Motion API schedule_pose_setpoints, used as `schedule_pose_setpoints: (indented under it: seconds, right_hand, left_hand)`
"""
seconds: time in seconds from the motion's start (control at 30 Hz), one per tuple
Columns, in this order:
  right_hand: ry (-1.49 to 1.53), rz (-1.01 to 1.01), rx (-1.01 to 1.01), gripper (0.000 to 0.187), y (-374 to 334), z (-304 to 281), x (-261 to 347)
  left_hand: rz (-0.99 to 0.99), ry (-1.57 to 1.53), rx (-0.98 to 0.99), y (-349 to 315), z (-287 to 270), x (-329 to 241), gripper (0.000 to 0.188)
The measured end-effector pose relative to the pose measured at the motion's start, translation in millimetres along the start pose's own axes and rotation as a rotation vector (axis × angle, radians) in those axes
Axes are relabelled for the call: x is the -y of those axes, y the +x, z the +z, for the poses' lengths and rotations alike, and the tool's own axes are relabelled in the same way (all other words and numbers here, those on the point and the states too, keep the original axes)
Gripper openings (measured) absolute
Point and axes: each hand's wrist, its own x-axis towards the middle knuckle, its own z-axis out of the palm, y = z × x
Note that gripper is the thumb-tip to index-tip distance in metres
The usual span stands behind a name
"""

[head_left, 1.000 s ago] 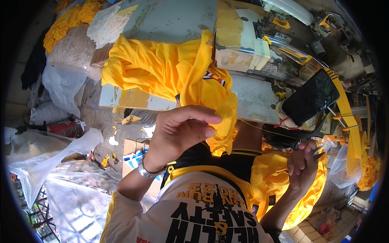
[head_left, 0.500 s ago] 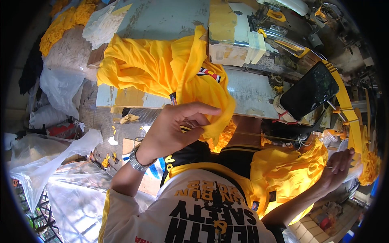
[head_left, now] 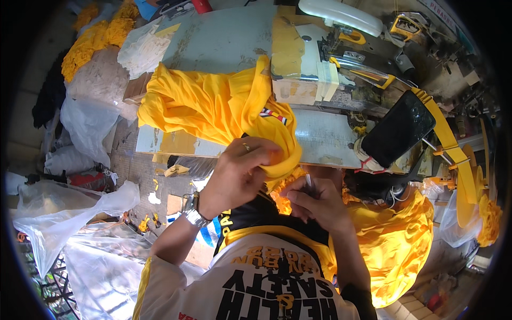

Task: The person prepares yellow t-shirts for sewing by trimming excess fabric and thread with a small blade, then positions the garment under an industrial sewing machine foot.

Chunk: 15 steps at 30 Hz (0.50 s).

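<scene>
A yellow garment (head_left: pixel 200 101) with a striped red, white and dark trim lies bunched on the grey work table, its near end hanging over the edge. My left hand (head_left: pixel 234 170), with a watch on its wrist, pinches the hanging edge of the garment. Close by on the right, over my lap, my right hand (head_left: pixel 320 202) is closed with thumb and fingers together. A small slim greyish thing shows at its fingertips; its kind is too small to make out. A second yellow cloth (head_left: pixel 394 245) drapes beside my right thigh.
A sewing machine (head_left: pixel 304 58) with yellow tape stands on the table (head_left: pixel 218 40). A phone (head_left: pixel 400 128) is mounted at the right by a yellow arm. Clear plastic sheets (head_left: pixel 101 266) lie at the left, and yellow scraps (head_left: pixel 96 48) are piled at the far left.
My right hand has come from the far right to beside my left hand, now with a small slim thing in it. The left hand keeps the garment's edge. The view has shifted slightly.
</scene>
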Motion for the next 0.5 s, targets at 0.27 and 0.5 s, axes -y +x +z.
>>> schedule_pose_setpoints:
  seconds: [0.27,0.5]
  right_hand:
    - [0.512,-0.815,-0.933,0.036,-247,-249,28]
    - [-0.365,-0.376,-1.569,0.034,-245,-248,27]
  left_hand:
    - [0.06,0.261,0.084,5,-72,81,0.016]
    - [-0.037,-0.01,-0.301,-4,-94,64,0.024]
